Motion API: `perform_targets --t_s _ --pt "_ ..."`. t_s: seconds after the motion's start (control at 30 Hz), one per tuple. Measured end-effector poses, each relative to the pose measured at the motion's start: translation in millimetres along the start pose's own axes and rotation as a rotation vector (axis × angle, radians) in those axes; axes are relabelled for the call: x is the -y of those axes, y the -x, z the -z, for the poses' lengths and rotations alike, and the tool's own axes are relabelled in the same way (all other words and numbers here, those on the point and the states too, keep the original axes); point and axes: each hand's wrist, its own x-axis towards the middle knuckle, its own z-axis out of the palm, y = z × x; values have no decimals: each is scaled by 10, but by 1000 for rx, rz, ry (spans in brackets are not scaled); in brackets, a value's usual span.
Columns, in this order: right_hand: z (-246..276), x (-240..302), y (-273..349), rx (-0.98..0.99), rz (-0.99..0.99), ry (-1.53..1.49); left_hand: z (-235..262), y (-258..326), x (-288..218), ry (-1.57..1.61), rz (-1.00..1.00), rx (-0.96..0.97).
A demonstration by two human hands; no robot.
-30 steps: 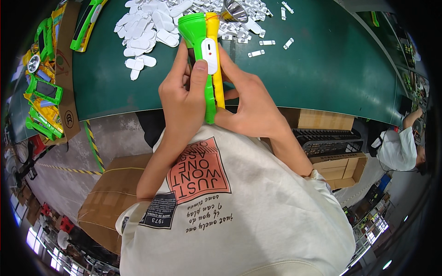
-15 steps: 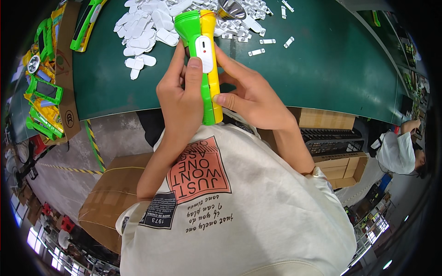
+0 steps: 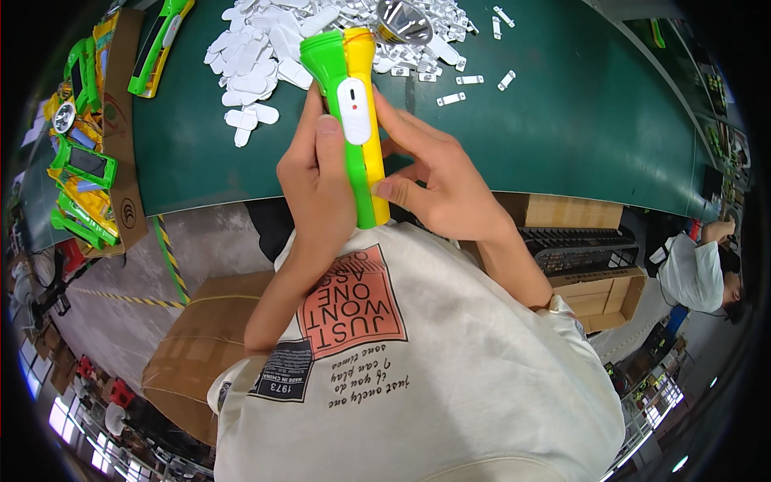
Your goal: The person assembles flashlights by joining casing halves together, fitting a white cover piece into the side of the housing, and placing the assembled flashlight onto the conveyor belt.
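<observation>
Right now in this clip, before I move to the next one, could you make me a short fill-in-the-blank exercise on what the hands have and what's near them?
1. The left hand has its thumb on the ____ half of the flashlight.
2. The right hand has its thumb against the ____ half.
3. The oval plate on the flashlight is coloured ____.
4. In the picture, the silver reflector shows to the ____ of the flashlight's wide end.

Missing words: green; yellow; white; right.

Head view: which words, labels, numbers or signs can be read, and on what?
I describe print without quoting it.
Shirt: dark letters on an orange-red square; script beside it.
Shirt's dark patch: light print, smallest lines too small to read.
Cardboard box at left: round dark mark, blurred red mark.
Flashlight: no lettering visible.
</observation>
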Motion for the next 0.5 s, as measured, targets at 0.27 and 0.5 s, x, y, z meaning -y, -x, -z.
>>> perform_targets --t_s 0.27,0.5 --pt "-144 54 43 -116 55 -17 9 63 30 -88 -133 -20" --pt "-184 -47 -17 -262 -68 -633 129 34 -91 -373 -344 28"
